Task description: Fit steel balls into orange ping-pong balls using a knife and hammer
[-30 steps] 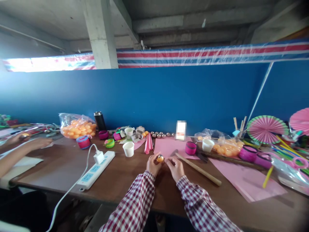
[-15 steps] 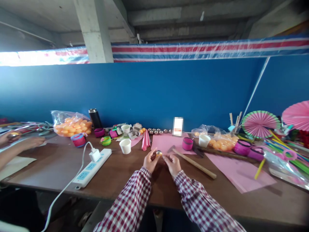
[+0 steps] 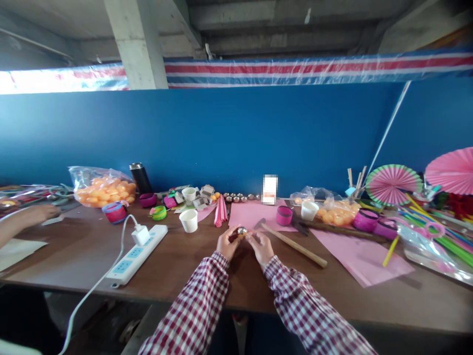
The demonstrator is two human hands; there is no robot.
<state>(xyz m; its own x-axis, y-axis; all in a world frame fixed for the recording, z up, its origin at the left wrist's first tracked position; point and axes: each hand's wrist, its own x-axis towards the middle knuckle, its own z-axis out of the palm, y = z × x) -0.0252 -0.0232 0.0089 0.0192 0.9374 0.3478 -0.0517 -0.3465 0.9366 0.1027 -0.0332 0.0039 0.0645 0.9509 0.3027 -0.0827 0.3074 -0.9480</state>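
Observation:
My left hand (image 3: 226, 242) is closed around a small ball (image 3: 242, 230), shiny silver on top with some orange showing low down, held just above the brown table. My right hand (image 3: 262, 245) has its thumb and fingertips pinched together at the ball's right side; whatever they hold is too small to make out. Right of my hands lies a hammer (image 3: 295, 245) with a wooden handle. Behind them is a pink sheet (image 3: 251, 214), with a row of similar silver balls (image 3: 242, 198) at its far edge.
White paper cups (image 3: 188, 221), a power strip (image 3: 138, 256) with a white cord, and a bag of orange balls (image 3: 107, 190) stand to the left. Magenta tape rolls (image 3: 284, 215), another pink sheet (image 3: 362, 256) and paper fans (image 3: 393, 185) are rightward. A co-worker's arm (image 3: 25, 222) reaches in at far left.
The ball has turned slightly between my fingers, with more silver now facing up. The whole view has shifted a little. The co-worker's arm at left has moved slightly left.

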